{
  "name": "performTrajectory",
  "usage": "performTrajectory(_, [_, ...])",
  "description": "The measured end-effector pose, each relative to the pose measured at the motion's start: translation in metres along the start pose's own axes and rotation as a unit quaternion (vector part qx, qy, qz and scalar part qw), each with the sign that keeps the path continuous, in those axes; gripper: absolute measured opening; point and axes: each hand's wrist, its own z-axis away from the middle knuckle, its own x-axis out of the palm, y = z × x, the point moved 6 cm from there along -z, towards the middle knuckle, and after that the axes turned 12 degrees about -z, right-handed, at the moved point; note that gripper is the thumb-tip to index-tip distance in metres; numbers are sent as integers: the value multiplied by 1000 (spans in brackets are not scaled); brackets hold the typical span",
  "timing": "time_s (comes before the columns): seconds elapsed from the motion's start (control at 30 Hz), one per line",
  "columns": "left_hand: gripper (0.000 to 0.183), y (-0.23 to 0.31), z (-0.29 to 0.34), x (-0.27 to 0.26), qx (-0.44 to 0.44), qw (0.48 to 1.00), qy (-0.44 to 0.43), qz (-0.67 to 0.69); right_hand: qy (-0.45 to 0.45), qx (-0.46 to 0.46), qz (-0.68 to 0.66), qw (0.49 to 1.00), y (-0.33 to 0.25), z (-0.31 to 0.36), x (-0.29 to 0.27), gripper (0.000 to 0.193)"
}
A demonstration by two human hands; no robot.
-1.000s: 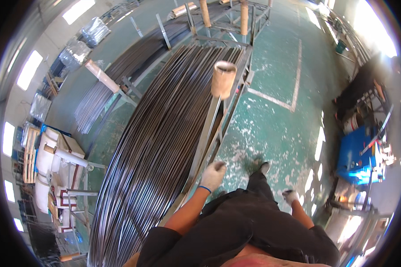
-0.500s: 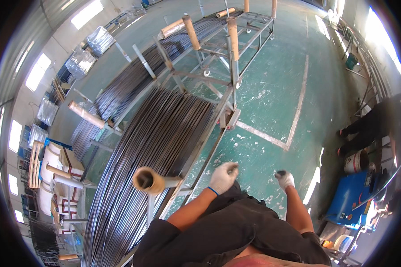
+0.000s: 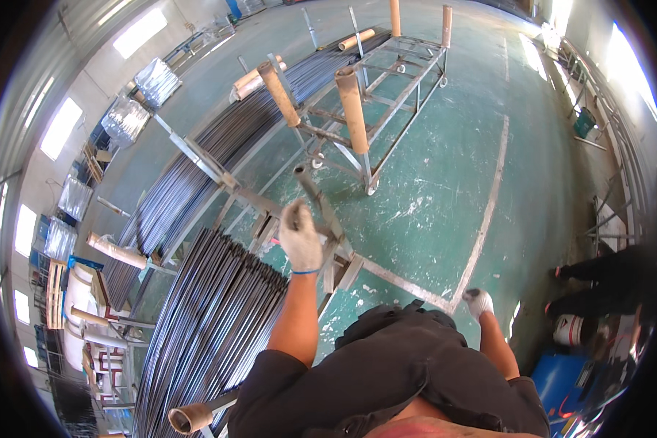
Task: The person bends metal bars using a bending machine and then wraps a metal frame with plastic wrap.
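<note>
My left hand (image 3: 300, 239), in a white glove with a blue cuff, is raised over the near rack's end, its fingers curled in and nothing visible in them. Just right of it stands a grey metal post (image 3: 317, 201) of the rack; I cannot tell whether they touch. Long thin dark rods (image 3: 212, 306) lie bundled on that rack, below and left of the hand. My right hand (image 3: 479, 303), in a white glove with dark fingertips, hangs over the floor at my right side, loosely closed and apart from everything.
Ahead stands a wheeled metal frame (image 3: 398, 109) with posts sleeved in brown cardboard tubes (image 3: 352, 109). More dark rods (image 3: 197, 157) lie farther left. White lines mark the green floor (image 3: 416, 219). At right are a person's dark-clothed legs (image 3: 591, 281), a white bucket (image 3: 568, 330) and a blue machine (image 3: 562, 383).
I have moved forward along the rack, whose near tube post slid toward the lower edge. My left hand rose and went left over the rack's end; my right hand stays at my side.
</note>
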Motion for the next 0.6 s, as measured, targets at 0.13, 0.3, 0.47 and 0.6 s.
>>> performTrajectory(0.13, [27, 37, -85, 38, -22, 989, 149, 11, -17, 68, -34, 997, 131, -88, -17, 30])
performTrajectory(0.3, [26, 23, -102, 58, -84, 952, 277, 95, -103, 144, 47, 983, 103, -214, -49, 33])
performTrajectory(0.47, [21, 14, -91, 67, -176, 924, 340, 23, -221, -193, 218, 931, 0, -470, -3, 36])
performTrajectory(0.6, [24, 37, -69, 70, -206, 881, 425, -33, -255, -347, 117, 895, -386, -492, 70, 29])
